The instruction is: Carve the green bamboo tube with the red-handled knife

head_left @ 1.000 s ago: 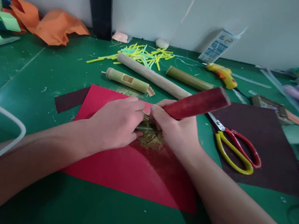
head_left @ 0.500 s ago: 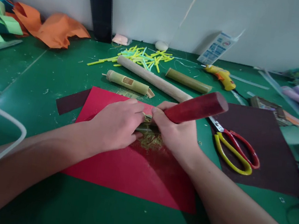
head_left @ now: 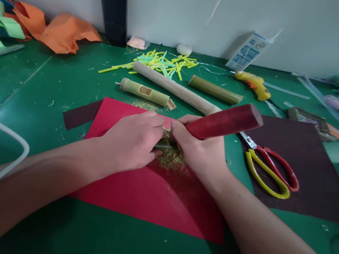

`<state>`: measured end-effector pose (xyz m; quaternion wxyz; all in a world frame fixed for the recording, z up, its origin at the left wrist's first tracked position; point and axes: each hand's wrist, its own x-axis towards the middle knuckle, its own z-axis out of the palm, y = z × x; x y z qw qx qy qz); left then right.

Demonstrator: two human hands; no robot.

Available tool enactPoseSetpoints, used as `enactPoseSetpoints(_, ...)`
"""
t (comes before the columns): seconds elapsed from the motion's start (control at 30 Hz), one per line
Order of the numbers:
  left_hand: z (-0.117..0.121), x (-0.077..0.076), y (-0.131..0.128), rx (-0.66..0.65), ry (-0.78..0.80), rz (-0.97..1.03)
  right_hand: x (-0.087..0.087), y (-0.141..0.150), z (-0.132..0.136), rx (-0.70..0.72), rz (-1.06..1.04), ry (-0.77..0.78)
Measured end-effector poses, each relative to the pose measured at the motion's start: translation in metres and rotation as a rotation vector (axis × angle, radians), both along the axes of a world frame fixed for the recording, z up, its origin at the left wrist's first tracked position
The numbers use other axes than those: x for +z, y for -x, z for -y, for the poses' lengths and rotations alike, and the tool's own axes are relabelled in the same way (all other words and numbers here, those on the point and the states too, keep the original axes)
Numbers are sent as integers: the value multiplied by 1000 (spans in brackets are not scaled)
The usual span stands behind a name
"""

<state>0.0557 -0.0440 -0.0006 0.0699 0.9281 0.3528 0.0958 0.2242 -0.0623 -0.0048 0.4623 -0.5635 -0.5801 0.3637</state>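
My right hand [head_left: 201,147] is wrapped round the thick red wooden handle [head_left: 226,121] of a carving tool, tilted up to the right. The tool's working end is hidden behind my fingers. My left hand [head_left: 133,138] is closed on the left end of a short dark green bamboo piece [head_left: 166,145], mostly covered by both hands. Curly bamboo shavings [head_left: 170,160] lie under and in front of it on a red sheet of paper [head_left: 146,194]. Just beyond the sheet rests a pale bamboo tube [head_left: 158,97] with a square notch cut in it.
Yellow-and-red scissors [head_left: 267,170] lie on a dark brown sheet [head_left: 308,166] at right. Farther back are a wooden rod [head_left: 175,88], a green bamboo length [head_left: 215,90], cut straws [head_left: 157,62], a yellow glue gun [head_left: 255,85] and a leaning phone [head_left: 113,8]. A white cable [head_left: 5,129] loops at left.
The red handle's free end has shifted slightly right and up. Both hands stay nearly in place, and the view has moved a little.
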Motion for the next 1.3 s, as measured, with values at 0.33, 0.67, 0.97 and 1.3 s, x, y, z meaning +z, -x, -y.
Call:
enactPoseSetpoints(0.33, 0, -2, 2, -15, -22, 37, 1, -2, 0, 6, 2, -17)
enactPoseSetpoints(0.67, 0, -3, 2, -14, -26, 34, -1, -1, 0, 32, -37, -1)
enactPoseSetpoints(0.97, -1, -5, 3, -18, -21, 60, -1, -1, 0, 28, 38, -35)
enactPoseSetpoints(1.3, 0, -6, 3, -22, -61, 57, -2, -3, 1, 34, -17, 0)
